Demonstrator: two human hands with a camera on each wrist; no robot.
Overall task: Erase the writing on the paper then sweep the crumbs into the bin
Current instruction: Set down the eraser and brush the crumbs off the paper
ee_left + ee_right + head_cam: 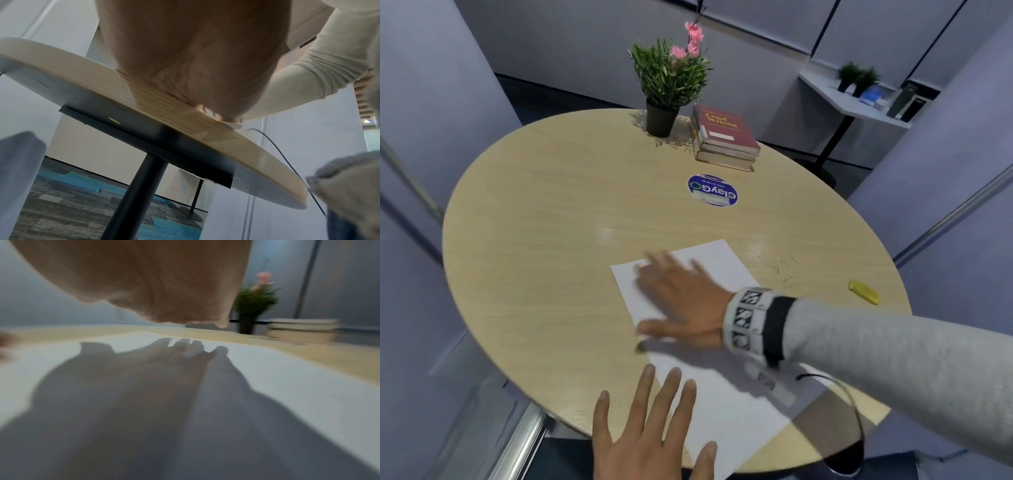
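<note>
So we've got a white sheet of paper lying flat on the round light-wood table, angled, with its near corner sticking out past the table's near edge. Our right hand is spread flat over the far part of the sheet, fingers straight and apart, holding nothing; it's blurry in the head view. In the right wrist view it throws a shadow on the paper with a gap below the palm, so we can't tell if it actually touches. Our left hand is flat and spread too, fingers apart, at the near edge of the table with fingertips at the sheet's left edge, nothing in it.

The small yellow block eraser sits alone near the table's right edge, well apart from both hands. Dark eraser crumbs are scattered on the wood between the paper and the eraser.

Far side of the table: a green potted plant with pink flowers, a stack of books with a red one on top just beside it, and a round blue sticker nearer to us.
</note>
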